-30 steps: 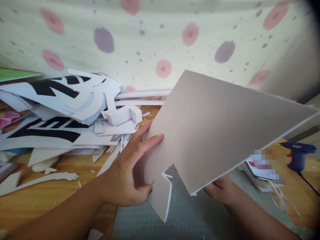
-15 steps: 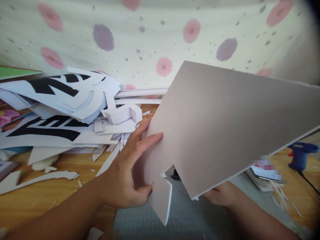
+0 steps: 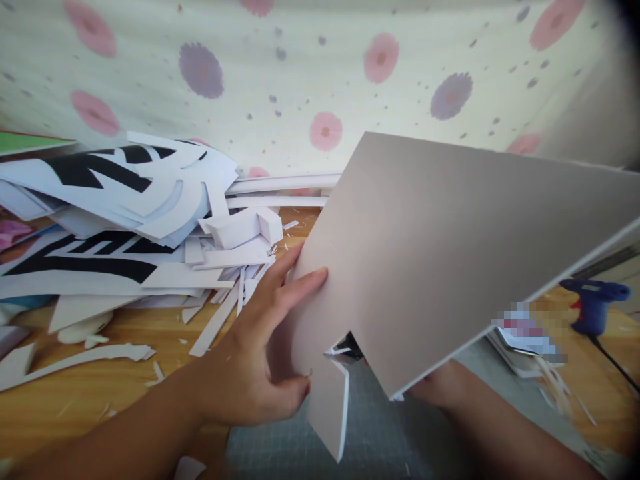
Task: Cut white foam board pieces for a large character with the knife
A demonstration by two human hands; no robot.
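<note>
A large white foam board point(image 3: 450, 247) is lifted and tilted in front of me, with a corner notch cut into its lower edge and a narrow strip hanging below it. My left hand point(image 3: 260, 333) grips its left edge, fingers on the near face and thumb lower down near the strip. Behind the lower edge my right hand point(image 3: 437, 383) is mostly covered, its fingers hidden by the board. Something dark point(image 3: 354, 348) shows through the notch; what it is I cannot make out. Underneath lies a grey-green cutting mat point(image 3: 385, 440) with grid lines.
On the left, a heap of white cut sheets point(image 3: 175, 200) with black shapes covers the wooden table point(image 3: 125, 393). Loose strips and scraps lie around it. A blue glue gun point(image 3: 595, 307) with a black cord stands at the right. A flowered curtain point(image 3: 275, 73) hangs behind.
The board has tilted slightly and its top corner sits a little lower. The hanging strip has swung slightly down and right, and the notch looks more open. My left hand keeps its grip.
</note>
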